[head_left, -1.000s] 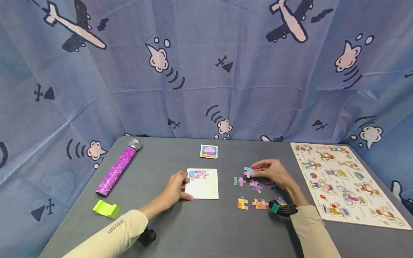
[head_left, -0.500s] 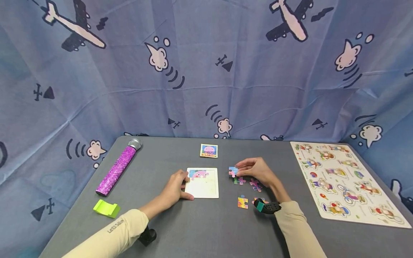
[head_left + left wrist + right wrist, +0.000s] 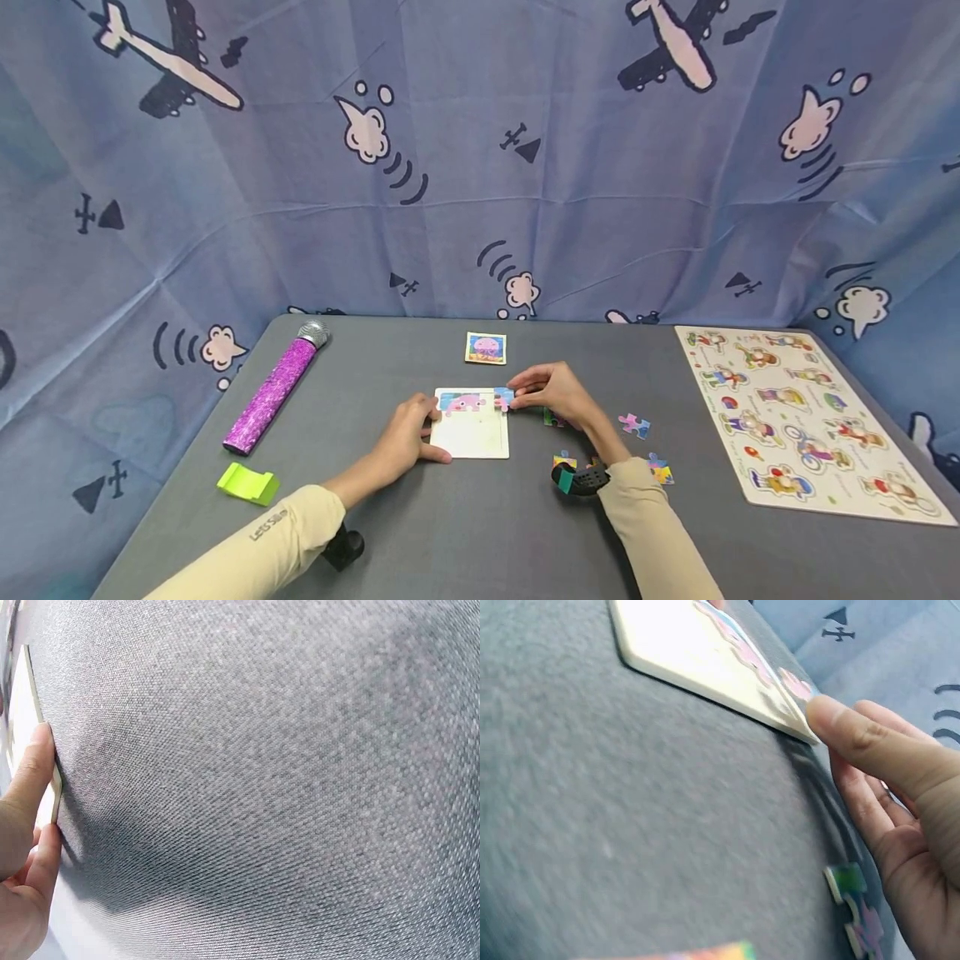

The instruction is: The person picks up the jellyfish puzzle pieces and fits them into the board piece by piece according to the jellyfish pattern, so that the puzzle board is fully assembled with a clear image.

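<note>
My left hand (image 3: 405,433) holds the left side of a white square puzzle tray (image 3: 468,440), thumb near its lower corner. In the left wrist view, fingertips grip the edge of the tray (image 3: 24,712). Joined blue-and-pink pieces (image 3: 461,403) lie along the tray's top left. Between thumb and fingers, my right hand (image 3: 558,396) pinches a blue-and-pink jigsaw piece (image 3: 502,398) over the tray's upper right corner. The right wrist view shows this jigsaw piece (image 3: 796,685) just above the tray's rim, partly hidden by the thumb.
Loose jigsaw pieces (image 3: 635,425) lie right of the tray, some hidden under the right forearm. A small picture card (image 3: 486,348) lies behind the tray. A glittery purple microphone (image 3: 273,387) and a lime-green block (image 3: 247,485) are at left, a large picture board (image 3: 810,425) at right.
My right hand has carried the pinched jigsaw piece leftward from above the loose pieces to the tray's upper right corner. My left hand has stayed on the tray.
</note>
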### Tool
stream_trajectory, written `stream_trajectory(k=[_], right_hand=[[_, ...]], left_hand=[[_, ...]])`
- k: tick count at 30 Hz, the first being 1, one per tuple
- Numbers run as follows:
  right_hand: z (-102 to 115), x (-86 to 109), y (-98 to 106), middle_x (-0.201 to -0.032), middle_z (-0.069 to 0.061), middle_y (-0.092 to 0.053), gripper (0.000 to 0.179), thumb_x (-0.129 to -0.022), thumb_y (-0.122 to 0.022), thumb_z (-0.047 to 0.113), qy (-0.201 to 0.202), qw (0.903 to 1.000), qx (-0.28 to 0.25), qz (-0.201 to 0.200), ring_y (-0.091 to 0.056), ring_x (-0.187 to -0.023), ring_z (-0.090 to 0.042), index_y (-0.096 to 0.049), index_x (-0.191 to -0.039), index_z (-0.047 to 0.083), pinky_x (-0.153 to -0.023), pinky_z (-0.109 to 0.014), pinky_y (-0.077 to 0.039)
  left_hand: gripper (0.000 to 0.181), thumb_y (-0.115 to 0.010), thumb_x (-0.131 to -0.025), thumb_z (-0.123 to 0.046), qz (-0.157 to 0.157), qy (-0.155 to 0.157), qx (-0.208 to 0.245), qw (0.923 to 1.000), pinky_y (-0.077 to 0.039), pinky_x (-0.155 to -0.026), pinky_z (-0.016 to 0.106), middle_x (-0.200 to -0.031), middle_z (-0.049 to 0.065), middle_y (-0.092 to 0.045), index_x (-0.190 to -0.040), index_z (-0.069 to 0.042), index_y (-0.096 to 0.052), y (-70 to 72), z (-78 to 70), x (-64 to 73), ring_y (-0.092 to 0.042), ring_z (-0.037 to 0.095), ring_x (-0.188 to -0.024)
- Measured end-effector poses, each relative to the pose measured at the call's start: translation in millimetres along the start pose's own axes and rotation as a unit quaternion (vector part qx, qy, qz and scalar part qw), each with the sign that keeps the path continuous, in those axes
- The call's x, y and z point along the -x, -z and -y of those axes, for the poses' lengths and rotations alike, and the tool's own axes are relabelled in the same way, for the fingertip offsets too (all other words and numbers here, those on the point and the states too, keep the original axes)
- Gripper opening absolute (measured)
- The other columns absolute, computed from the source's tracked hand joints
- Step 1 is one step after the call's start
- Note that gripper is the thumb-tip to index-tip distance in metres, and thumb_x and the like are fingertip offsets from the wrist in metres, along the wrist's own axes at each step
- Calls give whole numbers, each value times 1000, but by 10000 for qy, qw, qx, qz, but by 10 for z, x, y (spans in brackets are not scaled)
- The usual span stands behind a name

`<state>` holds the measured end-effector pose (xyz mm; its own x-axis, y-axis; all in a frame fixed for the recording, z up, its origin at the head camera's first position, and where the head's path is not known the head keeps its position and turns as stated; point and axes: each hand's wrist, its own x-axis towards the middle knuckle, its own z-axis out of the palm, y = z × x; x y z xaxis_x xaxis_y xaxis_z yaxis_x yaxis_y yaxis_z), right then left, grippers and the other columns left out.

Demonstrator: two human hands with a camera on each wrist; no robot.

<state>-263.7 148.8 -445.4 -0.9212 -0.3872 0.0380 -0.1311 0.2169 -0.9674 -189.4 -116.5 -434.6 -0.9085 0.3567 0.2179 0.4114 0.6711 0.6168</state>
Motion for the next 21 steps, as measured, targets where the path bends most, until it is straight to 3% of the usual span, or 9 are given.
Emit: stream_trajectory(k=[12, 21], right_hand=[[0, -60, -196, -86, -22, -70, 29, -69, -81, -7, 193, 9994, 271, -54, -63, -70, -10, -69, -95, -12, -62, -19, -50], [57, -75, -233, -82, -18, -71, 30, -68, -84, -1, 392, 9955, 865, 0, -63, -68, -9, -70, -93, -9, -63, -19, -49]], left_hand=[[80, -92, -57, -12, -13, -61, 22, 10000, -52, -80, 42, -93, 18, -57, -118, 21, -53, 14, -21, 1, -59, 32, -91], [81, -92, -56, -11, -6, -22, 1, 10000, -51, -81, 41, -93, 17, -57, -118, 21, -53, 19, -31, -3, -59, 32, -91]])
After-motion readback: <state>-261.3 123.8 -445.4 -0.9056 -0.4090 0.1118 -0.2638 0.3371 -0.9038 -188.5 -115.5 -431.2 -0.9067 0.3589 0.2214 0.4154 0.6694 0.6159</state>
